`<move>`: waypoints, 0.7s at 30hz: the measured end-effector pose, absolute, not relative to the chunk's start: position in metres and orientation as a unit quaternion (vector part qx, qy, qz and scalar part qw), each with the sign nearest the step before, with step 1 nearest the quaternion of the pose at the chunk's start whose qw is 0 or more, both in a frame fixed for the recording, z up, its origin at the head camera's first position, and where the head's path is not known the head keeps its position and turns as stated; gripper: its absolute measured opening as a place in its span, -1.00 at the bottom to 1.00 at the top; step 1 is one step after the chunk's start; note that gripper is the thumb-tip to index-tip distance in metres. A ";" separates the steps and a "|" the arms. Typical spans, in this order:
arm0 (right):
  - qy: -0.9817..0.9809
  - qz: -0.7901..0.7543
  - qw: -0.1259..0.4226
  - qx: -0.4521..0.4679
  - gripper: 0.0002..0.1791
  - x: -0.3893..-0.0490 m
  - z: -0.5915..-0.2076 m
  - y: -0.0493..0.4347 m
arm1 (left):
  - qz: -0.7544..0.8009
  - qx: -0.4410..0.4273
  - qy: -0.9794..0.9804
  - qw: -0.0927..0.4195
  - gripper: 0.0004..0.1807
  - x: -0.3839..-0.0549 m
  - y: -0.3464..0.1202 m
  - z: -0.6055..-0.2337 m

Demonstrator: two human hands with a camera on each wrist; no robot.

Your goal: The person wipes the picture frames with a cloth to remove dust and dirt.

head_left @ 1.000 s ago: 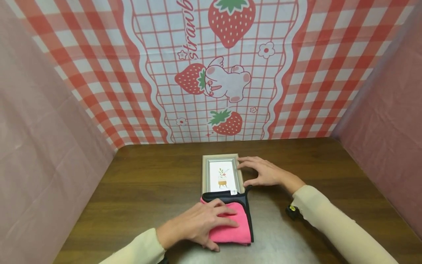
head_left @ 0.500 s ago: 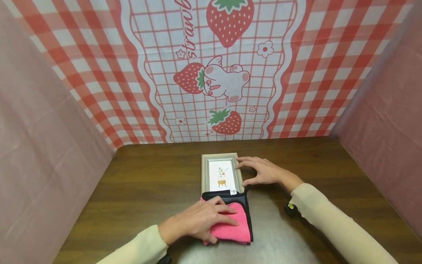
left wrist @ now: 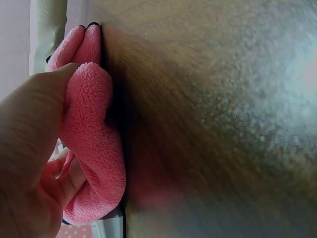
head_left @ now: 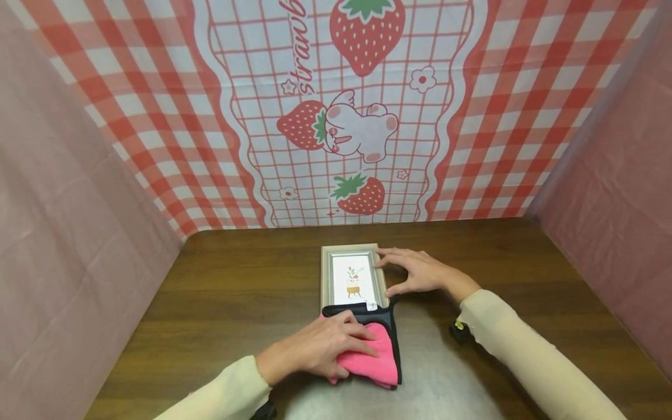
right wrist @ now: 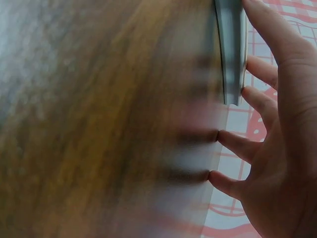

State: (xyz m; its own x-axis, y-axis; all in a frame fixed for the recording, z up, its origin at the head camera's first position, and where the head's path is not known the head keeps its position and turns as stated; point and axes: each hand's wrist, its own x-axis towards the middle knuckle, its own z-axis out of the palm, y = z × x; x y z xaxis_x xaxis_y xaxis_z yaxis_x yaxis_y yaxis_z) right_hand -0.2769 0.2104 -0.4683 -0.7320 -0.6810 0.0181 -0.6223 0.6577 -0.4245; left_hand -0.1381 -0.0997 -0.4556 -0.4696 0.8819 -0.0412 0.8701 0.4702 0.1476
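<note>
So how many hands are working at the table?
2. The left hand grips the pink cloth; the right hand touches the right edge of the picture frame. I see no others.

Free passage runs over the bare table [head_left: 236, 286] left of the picture frame [head_left: 354, 274] and along the strip on its far side. A second gap lies right of the pink cloth [head_left: 371, 366], bounded by the right sleeve [head_left: 530, 345]. The right hand [head_left: 422, 273] obstructs the frame's right side; the left hand [head_left: 325, 345], gripping the cloth, blocks access from the near left. The cloth meets the frame's near end. A checked backdrop [head_left: 362, 134] closes the far side, curtains [head_left: 79, 175] the left and right
</note>
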 end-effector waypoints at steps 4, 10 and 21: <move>0.908 -0.203 0.066 -0.359 -0.23 -0.278 -0.469 0.210 | 0.058 0.513 0.855 0.056 -0.32 -0.139 -0.099 -0.456; 0.912 -0.197 0.061 -0.354 -0.34 -0.278 -0.467 0.207 | 0.058 0.512 0.855 0.053 -0.26 -0.138 -0.099 -0.455; 0.914 -0.195 0.065 -0.350 -0.32 -0.279 -0.467 0.206 | 0.039 0.530 0.846 0.030 -0.31 -0.140 -0.097 -0.456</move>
State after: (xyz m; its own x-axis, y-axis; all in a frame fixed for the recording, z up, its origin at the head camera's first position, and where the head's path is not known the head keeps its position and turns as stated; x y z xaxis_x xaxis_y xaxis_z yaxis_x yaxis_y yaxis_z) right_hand -0.2786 0.2061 -0.4667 -0.7473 -0.6643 0.0176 -0.6138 0.6798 -0.4014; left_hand -0.1395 -0.0970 -0.4559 -0.4361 0.8999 -0.0096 0.8952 0.4349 0.0979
